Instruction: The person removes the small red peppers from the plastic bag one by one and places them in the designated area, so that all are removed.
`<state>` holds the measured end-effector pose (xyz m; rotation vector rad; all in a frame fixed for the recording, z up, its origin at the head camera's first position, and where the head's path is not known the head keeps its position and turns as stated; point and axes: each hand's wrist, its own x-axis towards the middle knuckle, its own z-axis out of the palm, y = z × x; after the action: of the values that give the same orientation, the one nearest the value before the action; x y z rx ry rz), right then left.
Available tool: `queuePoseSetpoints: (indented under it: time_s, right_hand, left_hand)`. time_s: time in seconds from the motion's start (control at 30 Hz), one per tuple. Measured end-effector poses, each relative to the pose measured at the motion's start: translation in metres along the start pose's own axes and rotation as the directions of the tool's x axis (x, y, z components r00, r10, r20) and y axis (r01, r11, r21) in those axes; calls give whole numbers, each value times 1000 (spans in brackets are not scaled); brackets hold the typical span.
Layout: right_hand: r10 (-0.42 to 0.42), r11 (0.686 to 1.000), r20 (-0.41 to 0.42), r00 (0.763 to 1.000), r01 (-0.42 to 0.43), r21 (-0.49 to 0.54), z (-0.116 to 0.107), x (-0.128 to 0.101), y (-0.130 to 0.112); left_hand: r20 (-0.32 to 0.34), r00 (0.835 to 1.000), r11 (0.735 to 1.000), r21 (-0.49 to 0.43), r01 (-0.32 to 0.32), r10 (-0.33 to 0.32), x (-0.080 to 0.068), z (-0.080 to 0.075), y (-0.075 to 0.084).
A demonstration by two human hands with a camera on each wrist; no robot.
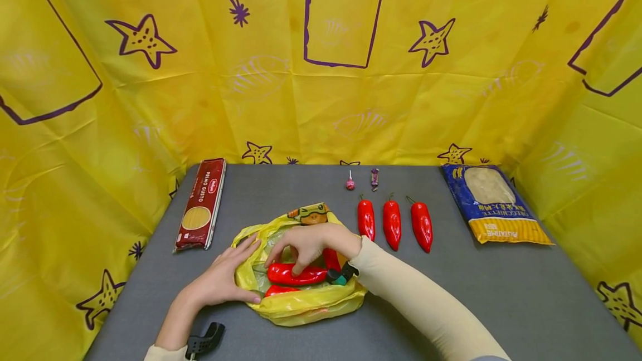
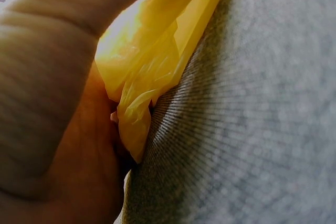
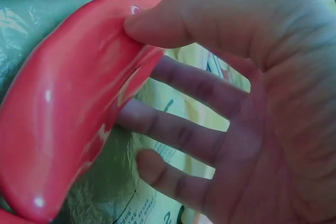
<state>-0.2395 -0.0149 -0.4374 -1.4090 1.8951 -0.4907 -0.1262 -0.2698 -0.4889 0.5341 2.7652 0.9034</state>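
Note:
A crumpled yellow plastic bag (image 1: 301,308) lies open on the grey table (image 1: 501,294) in front of me. Inside it are red peppers; my right hand (image 1: 288,263) reaches in and grips the longest one (image 1: 293,276). In the right wrist view the thumb (image 3: 157,24) lies on top of that pepper (image 3: 68,114) and the fingers (image 3: 178,129) curl beneath it. Another pepper (image 1: 278,291) lies below it and a third (image 1: 331,258) is half hidden by the wrist. My left hand (image 1: 225,277) rests flat on the bag's left edge (image 2: 152,61), fingers straight.
Three red peppers (image 1: 392,223) lie in a row right of the bag. Behind them are a lollipop (image 1: 350,184) and a wrapped candy (image 1: 374,178). A spaghetti pack (image 1: 201,203) lies at the left, a blue-and-yellow pasta bag (image 1: 494,203) at the right. Yellow sheeting surrounds the table.

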Motion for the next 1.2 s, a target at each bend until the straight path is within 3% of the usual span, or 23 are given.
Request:
queuePoseSetpoints:
  time_s: [0.17,0.4,0.73,1.2]
  right_hand:
    - [28,1000,1,1000,-28,-9,1,-1,-4]
    - [50,996,-20,999,-52,-76,2,-3,-7]
    - [-4,995,-56,998,-2,-100,1,-8,-3]
    - [33,994,-113,993,-45,-102,-14,-35,-6]
  left_hand:
    - [17,999,999,-21,33,-32,-1,1,-1]
    - [11,1000,1000,-15,18,-18,0,1,-1]
    - [24,999,999,-22,25,-24,1,1,-3]
    - [21,999,1000,-10,24,-24,1,1,-2]
